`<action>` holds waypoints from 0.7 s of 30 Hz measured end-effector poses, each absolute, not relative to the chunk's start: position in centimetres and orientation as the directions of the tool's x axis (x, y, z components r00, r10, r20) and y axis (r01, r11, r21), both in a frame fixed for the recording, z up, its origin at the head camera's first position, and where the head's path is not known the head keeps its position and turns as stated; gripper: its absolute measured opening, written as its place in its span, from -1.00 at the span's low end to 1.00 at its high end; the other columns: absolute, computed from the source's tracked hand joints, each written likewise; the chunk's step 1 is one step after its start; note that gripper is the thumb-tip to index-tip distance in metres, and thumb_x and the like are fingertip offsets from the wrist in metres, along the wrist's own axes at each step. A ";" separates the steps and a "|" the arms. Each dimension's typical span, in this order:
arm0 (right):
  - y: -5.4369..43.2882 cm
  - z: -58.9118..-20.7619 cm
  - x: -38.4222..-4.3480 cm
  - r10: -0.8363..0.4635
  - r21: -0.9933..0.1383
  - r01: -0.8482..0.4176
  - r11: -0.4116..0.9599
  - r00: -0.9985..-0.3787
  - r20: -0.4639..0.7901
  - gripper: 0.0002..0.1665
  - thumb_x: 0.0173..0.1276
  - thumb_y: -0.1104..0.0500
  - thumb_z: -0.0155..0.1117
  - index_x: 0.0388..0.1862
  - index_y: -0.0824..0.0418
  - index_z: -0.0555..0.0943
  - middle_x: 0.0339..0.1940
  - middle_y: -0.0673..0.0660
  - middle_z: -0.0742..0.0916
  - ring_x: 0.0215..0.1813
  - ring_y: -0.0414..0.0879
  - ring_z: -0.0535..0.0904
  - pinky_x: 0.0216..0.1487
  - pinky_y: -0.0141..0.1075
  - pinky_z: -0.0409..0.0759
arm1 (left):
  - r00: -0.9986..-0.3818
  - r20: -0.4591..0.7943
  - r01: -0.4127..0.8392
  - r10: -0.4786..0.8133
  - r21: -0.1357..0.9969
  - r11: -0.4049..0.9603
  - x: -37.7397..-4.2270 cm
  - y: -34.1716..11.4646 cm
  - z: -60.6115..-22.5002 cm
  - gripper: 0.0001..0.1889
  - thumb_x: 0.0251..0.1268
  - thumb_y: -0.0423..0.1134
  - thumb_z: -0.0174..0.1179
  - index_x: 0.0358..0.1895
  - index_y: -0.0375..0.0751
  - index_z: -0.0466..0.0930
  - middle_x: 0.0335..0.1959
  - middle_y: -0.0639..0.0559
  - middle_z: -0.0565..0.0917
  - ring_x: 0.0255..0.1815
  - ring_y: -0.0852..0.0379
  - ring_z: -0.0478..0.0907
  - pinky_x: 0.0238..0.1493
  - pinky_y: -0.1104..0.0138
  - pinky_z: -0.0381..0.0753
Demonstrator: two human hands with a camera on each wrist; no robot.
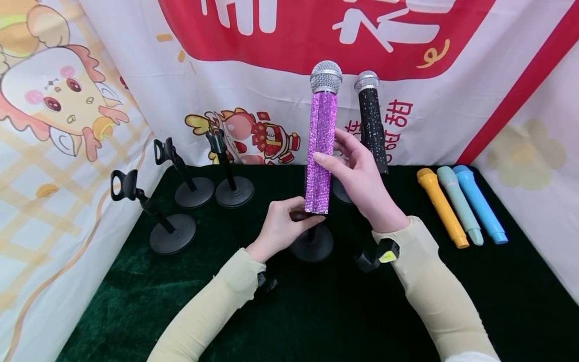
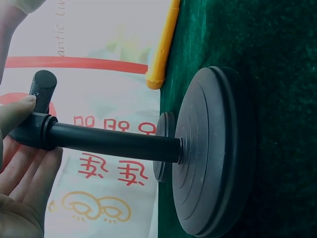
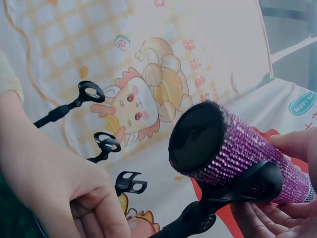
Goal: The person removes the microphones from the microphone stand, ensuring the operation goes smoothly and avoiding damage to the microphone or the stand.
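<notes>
A purple rhinestone-covered microphone point(image 1: 321, 151) with a silver mesh head stands nearly upright before me. My right hand point(image 1: 364, 176) holds its body from the right, thumb across the front. In the right wrist view the black clip point(image 3: 257, 182) of a stand cradles the microphone's lower body. My left hand point(image 1: 281, 226) grips the microphone stand point(image 2: 114, 141) at its neck, just under the clip, with thumb and fingers on opposite sides. The stand's round base point(image 1: 312, 245) rests on the dark green cloth point(image 1: 289, 311).
Behind my right hand, a black speckled microphone point(image 1: 373, 123) leans on another stand. Several empty stands, one with its round base point(image 1: 173, 234) nearest, are on the left. Yellow point(image 1: 443, 208), pale green point(image 1: 460, 206) and blue point(image 1: 481, 205) microphones lie at right. Printed cloth walls point(image 1: 280, 90) enclose the table.
</notes>
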State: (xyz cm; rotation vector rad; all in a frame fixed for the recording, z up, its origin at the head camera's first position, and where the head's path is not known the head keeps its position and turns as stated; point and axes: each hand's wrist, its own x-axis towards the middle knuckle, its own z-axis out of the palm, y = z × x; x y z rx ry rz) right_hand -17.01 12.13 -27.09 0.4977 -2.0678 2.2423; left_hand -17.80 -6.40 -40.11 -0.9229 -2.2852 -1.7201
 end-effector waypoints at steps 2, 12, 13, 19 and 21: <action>12.1 -27.2 -16.8 -0.190 -0.963 -0.246 -0.109 -0.946 0.263 -0.25 0.45 0.14 0.36 0.55 0.13 0.32 0.31 0.20 0.56 0.19 0.08 0.64 0.16 -0.13 0.65 | -0.803 0.453 0.541 0.388 0.826 0.156 -17.8 -6.4 -40.1 -0.77 0.28 -0.19 0.45 -0.03 -0.09 0.75 -0.12 0.17 0.77 -0.14 0.27 0.73 -0.10 0.33 0.73; 12.2 -27.4 -16.3 -0.195 -0.955 -0.275 -0.107 -0.936 0.292 -0.22 0.44 0.20 0.37 0.56 0.14 0.30 0.34 0.19 0.55 0.25 0.08 0.61 0.15 -0.14 0.64 | -0.799 0.460 0.546 0.386 0.825 0.146 -17.9 -6.4 -40.1 -0.77 0.27 -0.21 0.46 -0.03 -0.10 0.75 -0.13 0.17 0.77 -0.14 0.25 0.74 -0.10 0.32 0.73; 12.1 -27.4 -16.4 -0.192 -0.954 -0.277 -0.111 -0.936 0.294 -0.23 0.44 0.20 0.37 0.56 0.15 0.31 0.33 0.20 0.55 0.24 0.08 0.61 0.15 -0.14 0.65 | -0.798 0.462 0.548 0.386 0.824 0.146 -17.9 -6.4 -40.1 -0.77 0.27 -0.21 0.46 -0.03 -0.11 0.75 -0.13 0.17 0.77 -0.14 0.25 0.74 -0.11 0.32 0.73; 12.1 -27.4 -16.7 -0.190 -0.942 -0.301 -0.150 -0.926 0.326 -0.26 0.43 0.25 0.36 0.54 0.21 0.34 0.32 0.25 0.56 0.21 0.09 0.62 0.16 -0.17 0.64 | -0.792 0.472 0.559 0.387 0.815 0.152 -17.9 -6.3 -40.1 -0.78 0.28 -0.22 0.46 -0.04 -0.09 0.74 -0.13 0.16 0.77 -0.15 0.26 0.74 -0.11 0.33 0.73; 12.1 -27.3 -16.8 -0.193 -0.938 -0.311 -0.155 -0.921 0.337 -0.27 0.44 0.26 0.35 0.53 0.22 0.34 0.31 0.26 0.56 0.20 0.09 0.62 0.16 -0.17 0.64 | -0.792 0.472 0.561 0.387 0.813 0.157 -17.9 -6.3 -40.1 -0.78 0.29 -0.20 0.45 -0.04 -0.09 0.74 -0.13 0.16 0.77 -0.16 0.27 0.73 -0.11 0.34 0.73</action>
